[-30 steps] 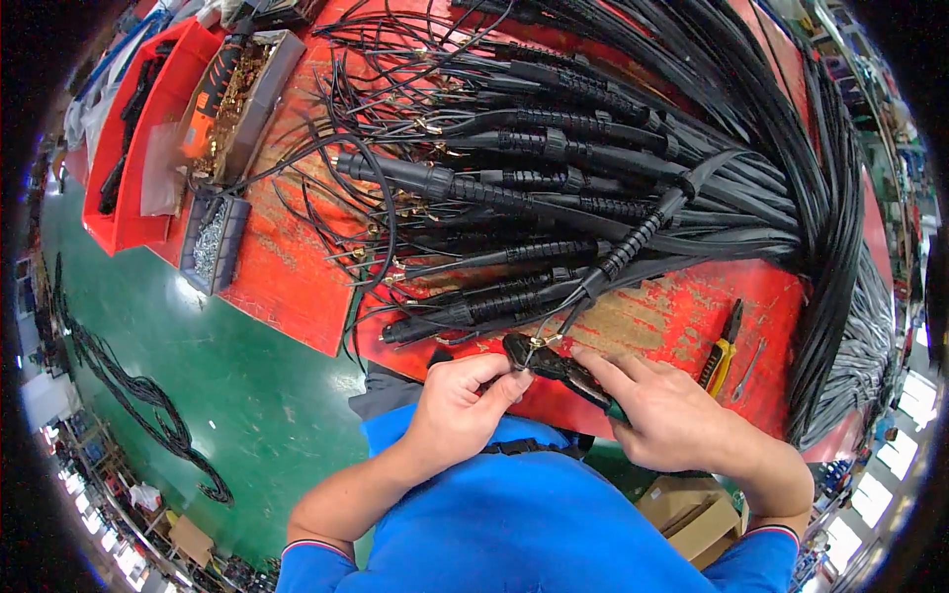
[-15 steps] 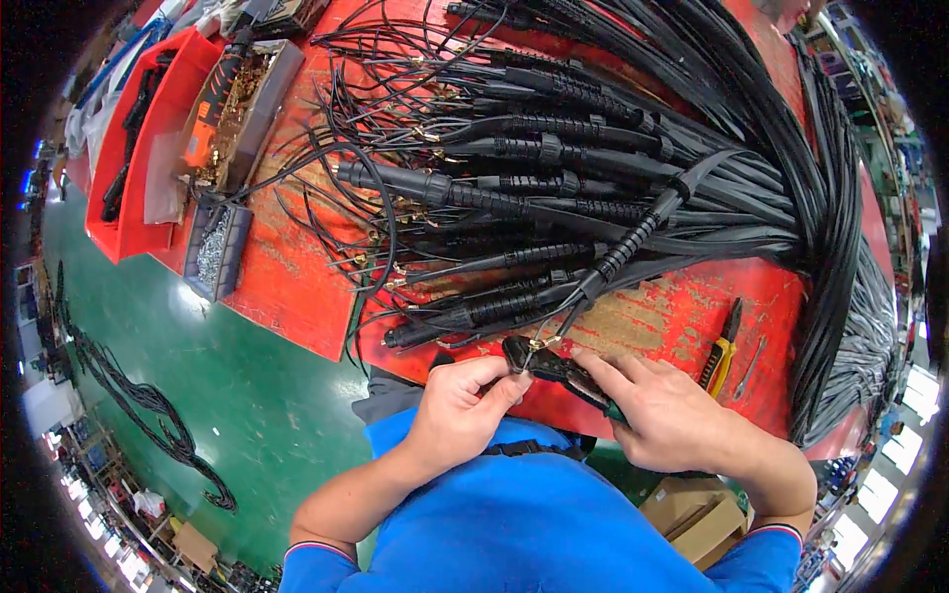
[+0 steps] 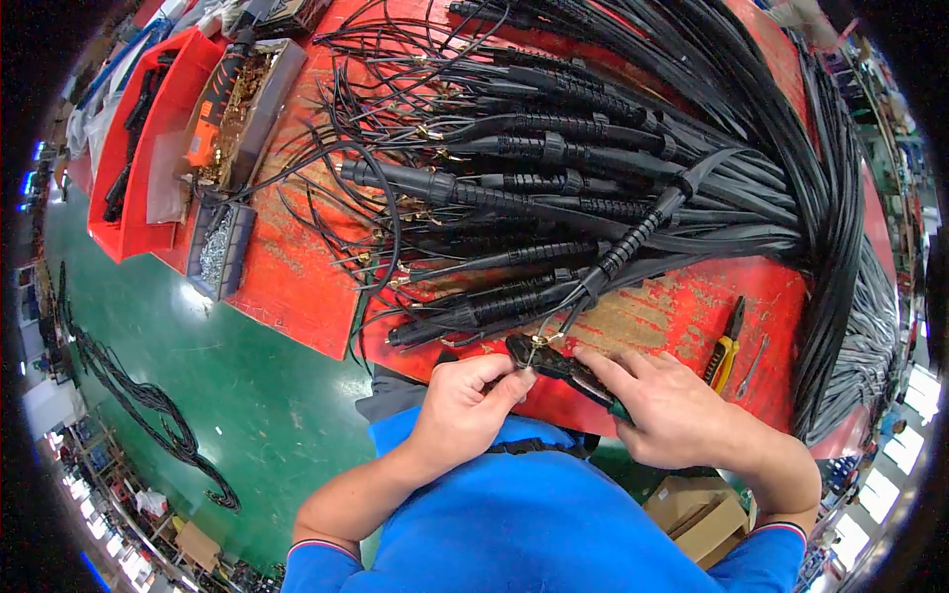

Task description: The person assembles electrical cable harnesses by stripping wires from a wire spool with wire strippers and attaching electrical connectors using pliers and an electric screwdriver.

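Black plier-like tool [image 3: 560,365] | right hand [image 3: 677,407]: fingers around its handle [image 3: 617,406] | left hand [image 3: 462,407]: fingers pinching wire [image 3: 533,359], seemingly steadying it

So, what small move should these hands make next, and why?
Probably a gentle squeeze of the pliers by the right hand: a brass terminal sits at their head, while the left hand pinches a thin piece there.
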{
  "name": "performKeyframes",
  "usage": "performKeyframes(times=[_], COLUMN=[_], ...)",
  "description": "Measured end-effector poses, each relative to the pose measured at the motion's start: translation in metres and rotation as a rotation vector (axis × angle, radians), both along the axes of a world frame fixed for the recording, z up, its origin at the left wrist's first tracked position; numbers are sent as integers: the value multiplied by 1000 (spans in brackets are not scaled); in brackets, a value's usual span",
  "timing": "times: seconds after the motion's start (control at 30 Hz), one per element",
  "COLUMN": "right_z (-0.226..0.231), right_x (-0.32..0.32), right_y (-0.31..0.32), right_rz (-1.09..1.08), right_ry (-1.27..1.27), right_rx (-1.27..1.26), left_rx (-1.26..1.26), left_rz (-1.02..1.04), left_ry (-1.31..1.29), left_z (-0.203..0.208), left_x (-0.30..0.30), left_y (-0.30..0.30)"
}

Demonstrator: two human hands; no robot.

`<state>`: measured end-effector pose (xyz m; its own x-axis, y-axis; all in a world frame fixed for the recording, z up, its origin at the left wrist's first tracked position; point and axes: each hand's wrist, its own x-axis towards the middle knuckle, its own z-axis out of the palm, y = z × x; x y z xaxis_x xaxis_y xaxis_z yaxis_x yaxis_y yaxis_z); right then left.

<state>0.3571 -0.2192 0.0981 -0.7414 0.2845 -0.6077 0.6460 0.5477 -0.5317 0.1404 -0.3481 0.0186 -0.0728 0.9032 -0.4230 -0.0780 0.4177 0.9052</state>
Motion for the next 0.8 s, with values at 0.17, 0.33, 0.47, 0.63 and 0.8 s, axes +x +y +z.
performKeyframes(times=[0.17, 0.33, 0.47, 0.63, 0.8], right_z=[0, -3, -3, -3, -6], right_x=[0, 1, -3, -7, -5], right_y=[-1, 3, 3, 8, 6], right_rz=[21, -2, -71, -59, -47], right_ry=[-12, 4, -51, -131, -109], right_rx=[32, -47, -100, -157, -136], left_rx=[20, 15, 30, 0, 10], left_rz=[-2, -12, -37, -27, -19], left_ry=[-3, 3, 28, -17, -14], left_z=[0, -1, -1, 1, -1], left_x=[0, 0, -3, -2, -2], left_y=[1, 0, 1, 0, 0])
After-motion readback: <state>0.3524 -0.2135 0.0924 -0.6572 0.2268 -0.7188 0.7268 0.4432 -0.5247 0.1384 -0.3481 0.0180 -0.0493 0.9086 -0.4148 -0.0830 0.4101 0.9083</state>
